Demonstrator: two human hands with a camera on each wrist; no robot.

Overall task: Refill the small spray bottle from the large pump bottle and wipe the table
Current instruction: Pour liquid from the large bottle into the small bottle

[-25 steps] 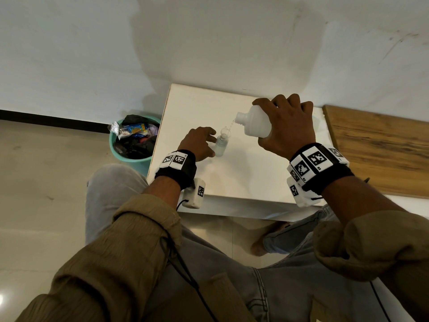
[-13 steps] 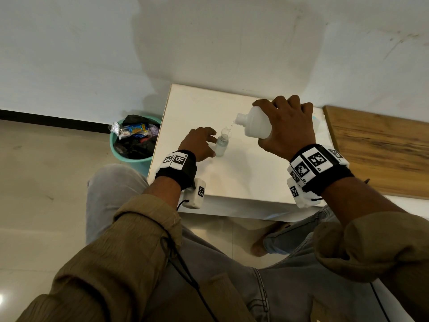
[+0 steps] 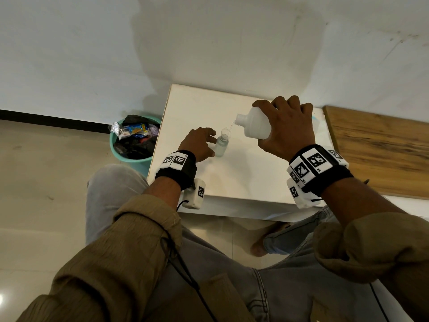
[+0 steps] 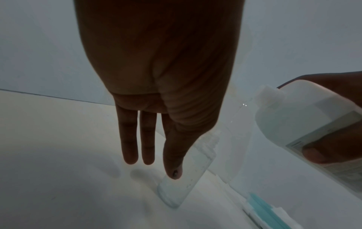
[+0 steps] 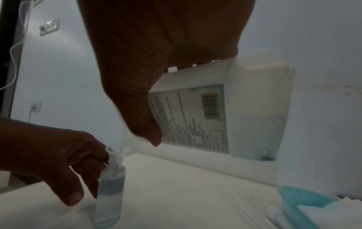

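Observation:
A small clear spray bottle [image 3: 221, 145] [image 5: 109, 196] stands capless on the white table [image 3: 243, 182], partly filled with liquid. A small funnel [image 5: 116, 149] sits in its neck. My left hand [image 3: 199, 144] [image 5: 49, 155] steadies it, thumb and fingers pinching its side [image 4: 182, 182]. My right hand [image 3: 287, 129] grips the large white bottle [image 3: 254, 124] [image 5: 254, 108], which has no pump on it. It is tilted mouth-down to the left just above the funnel. A thin stream runs from its mouth [image 4: 270, 94] into the funnel.
A teal tray [image 5: 293, 201] holding white tissue sits at the table's far right, with small white parts [image 5: 274, 215] beside it. A teal bin [image 3: 130, 156] full of rubbish stands left of the table. A wooden board [image 3: 376, 149] adjoins on the right. A wall is close behind.
My right hand and the large bottle have sunk very slightly. The pouring goes on and the left hand keeps its hold.

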